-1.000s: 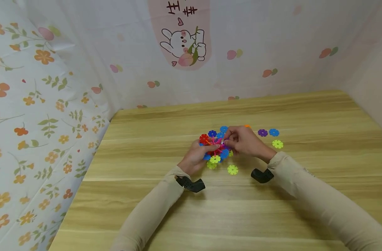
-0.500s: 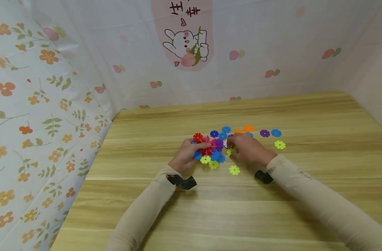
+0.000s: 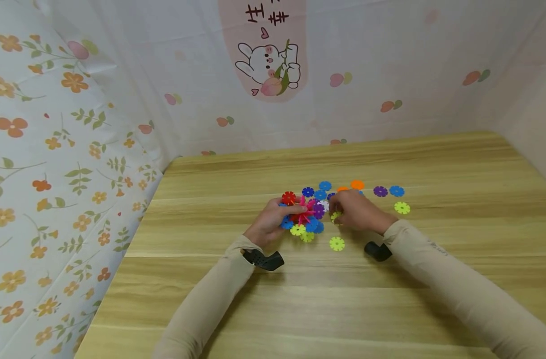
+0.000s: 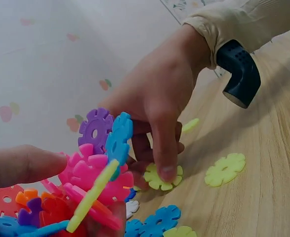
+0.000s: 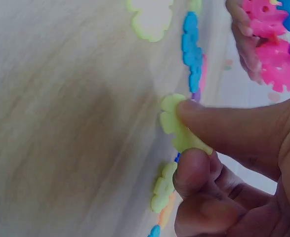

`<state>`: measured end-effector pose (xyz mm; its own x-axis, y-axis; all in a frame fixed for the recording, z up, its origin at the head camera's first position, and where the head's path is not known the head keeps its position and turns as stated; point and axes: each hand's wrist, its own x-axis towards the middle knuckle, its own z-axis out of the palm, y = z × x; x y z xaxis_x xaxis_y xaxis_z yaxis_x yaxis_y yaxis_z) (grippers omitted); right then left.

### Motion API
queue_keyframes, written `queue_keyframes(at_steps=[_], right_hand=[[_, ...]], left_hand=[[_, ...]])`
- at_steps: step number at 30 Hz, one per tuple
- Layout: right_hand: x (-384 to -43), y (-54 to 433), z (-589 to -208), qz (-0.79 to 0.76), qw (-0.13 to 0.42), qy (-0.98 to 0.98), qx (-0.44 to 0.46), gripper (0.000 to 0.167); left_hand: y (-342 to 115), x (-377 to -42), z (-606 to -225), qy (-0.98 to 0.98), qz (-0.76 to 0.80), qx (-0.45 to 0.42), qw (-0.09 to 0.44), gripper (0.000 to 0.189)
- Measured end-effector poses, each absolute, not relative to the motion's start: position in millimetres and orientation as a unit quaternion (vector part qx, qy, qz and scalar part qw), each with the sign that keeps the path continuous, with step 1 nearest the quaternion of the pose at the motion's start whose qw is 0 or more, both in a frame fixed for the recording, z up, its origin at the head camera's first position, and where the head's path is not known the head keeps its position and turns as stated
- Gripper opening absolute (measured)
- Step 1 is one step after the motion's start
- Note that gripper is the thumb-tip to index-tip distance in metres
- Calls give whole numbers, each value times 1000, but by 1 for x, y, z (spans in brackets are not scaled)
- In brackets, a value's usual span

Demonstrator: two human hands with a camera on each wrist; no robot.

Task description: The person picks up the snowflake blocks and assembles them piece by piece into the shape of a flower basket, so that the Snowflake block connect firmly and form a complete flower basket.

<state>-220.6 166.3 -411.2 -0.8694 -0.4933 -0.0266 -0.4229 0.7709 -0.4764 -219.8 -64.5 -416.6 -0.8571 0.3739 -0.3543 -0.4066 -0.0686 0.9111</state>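
My left hand [image 3: 267,219] grips a cluster of interlocked plastic snowflake discs [image 3: 303,212], its thumb lying across the pink middle. Red, blue, purple and yellow-green discs stick out around that middle. Just right of the cluster, my right hand [image 3: 360,213] is down at the loose discs on the table. Between its thumb and index finger it pinches a yellow-green snowflake disc [image 5: 172,121], which also shows under the fingers in the left wrist view. A white disc [image 3: 324,206] lies between the two hands. Parts of the cluster are hidden behind the left fingers.
Loose discs lie on the wooden table [image 3: 299,309]: blue ones [image 3: 325,185] behind the hands, an orange one [image 3: 357,184], a purple one [image 3: 380,191] farther right, and a yellow-green one [image 3: 337,244] in front. A patterned cloth [image 3: 358,114] hangs behind the table.
My right hand has left the cluster, moved right and down to the table, and taken a yellow-green snowflake disc. A purple disc on the cluster is now uncovered. The left hand shifted slightly left.
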Motion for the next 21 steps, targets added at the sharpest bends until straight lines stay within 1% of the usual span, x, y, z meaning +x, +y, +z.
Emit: queue_keyframes(at_steps=[3, 9, 14, 21], right_hand=[[-220, 170, -410, -245, 70, 934, -249, 12], [-218, 177, -409, -260, 66, 931, -246, 10], [-218, 180, -402, -322, 53, 917, -228, 5], [-217, 178, -386, -428, 50, 877, -212, 9]], left_hand=[[-64, -219, -417, 626, 731, -8, 270, 37], [-61, -219, -417, 612, 740, -1, 281, 26], [-59, -219, -418, 616, 734, -2, 286, 32], [-58, -219, -418, 617, 728, 2, 300, 35]])
